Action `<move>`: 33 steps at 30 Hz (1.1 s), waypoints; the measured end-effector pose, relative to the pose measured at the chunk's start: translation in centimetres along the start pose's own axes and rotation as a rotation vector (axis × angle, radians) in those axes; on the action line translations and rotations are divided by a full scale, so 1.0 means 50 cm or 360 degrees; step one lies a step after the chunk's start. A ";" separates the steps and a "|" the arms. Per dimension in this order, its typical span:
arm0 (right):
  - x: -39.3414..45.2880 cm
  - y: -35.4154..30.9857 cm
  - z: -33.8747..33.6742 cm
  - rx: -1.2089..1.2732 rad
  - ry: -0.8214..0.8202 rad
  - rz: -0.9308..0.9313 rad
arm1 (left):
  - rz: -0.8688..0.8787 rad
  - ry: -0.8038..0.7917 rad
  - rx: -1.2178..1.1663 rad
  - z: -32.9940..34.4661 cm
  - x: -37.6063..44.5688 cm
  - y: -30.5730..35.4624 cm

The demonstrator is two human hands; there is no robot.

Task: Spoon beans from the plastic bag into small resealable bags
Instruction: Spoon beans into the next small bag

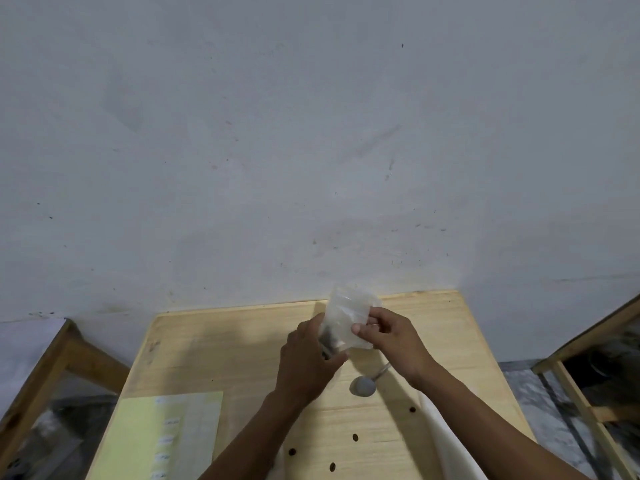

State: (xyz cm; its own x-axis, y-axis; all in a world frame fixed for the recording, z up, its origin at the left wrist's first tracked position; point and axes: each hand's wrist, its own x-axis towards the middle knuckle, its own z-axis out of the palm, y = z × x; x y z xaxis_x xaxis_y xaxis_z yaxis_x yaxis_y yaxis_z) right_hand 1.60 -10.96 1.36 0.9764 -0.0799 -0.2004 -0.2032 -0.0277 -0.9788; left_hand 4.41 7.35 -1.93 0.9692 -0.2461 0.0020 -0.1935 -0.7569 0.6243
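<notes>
1. Bag (349,318), small and clear, is hanging above the far middle of the table (433,348), held between our two hands, with a few dark beans (328,341) sitting in its lower left corner.
2. We are gripping it low on the left with our left hand (306,362), fingers curled round its edge and thumb reaching under it.
3. We are pinching its right side with our right hand (391,336), thumb and fingers pressing together on the plastic.
4. Spoon (367,382) is lying on the table just below the bag, bowl toward us, handle running up under our right wrist; neither hand is touching it.
5. Four loose beans (355,437) are lying scattered on the wood nearer to us, well apart from one another.
6. White plastic (446,441) is showing under our right forearm at the near edge; we cannot tell whether it is the big bag.
7. Yellow sheet (138,441) with clear bags (194,434) on it is lying at the near left corner.
8. Wooden frames are standing on both sides of the table, and a grey wall (311,133) is rising behind.
</notes>
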 end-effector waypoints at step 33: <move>0.031 -0.076 -0.013 -0.1320 -0.0187 -0.0506 | 0.0121 0.0026 -0.0460 -0.083 0.009 0.054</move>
State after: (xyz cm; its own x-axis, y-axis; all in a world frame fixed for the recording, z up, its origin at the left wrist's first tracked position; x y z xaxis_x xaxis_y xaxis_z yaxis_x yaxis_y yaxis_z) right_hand 3.84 -11.61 4.79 0.9875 0.1555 0.0271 0.1353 -0.7459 -0.6522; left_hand 4.97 7.72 2.99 0.9564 -0.2841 0.0682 -0.2164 -0.5322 0.8185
